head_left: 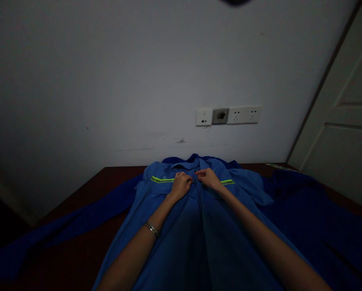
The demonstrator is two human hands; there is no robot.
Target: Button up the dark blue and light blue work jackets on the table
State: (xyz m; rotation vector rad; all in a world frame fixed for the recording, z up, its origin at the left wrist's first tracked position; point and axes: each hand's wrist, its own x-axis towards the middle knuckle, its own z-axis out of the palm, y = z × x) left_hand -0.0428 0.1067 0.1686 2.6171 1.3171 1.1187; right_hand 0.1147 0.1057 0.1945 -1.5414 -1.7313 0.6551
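Forearms (135,252) overlie the blue shirt (181,230); left hand (180,185) and right hand (208,178) pinch its front placket (201,206), fingertips nearly closed; uneven pull could misalign it.

Plain indoor room, exact kind unclear: scuffed pale wall (138,81), wall sockets (244,115), panelled door (347,157), dark-red table (105,178).

Dim, greyish light lies strongest across the wall (156,85), fading to near-black at lower left.

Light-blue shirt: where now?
Head view, lower centre: the light-blue shirt lies over the dark red surface, below the wall sockets, left hand and right hand at its front opening.
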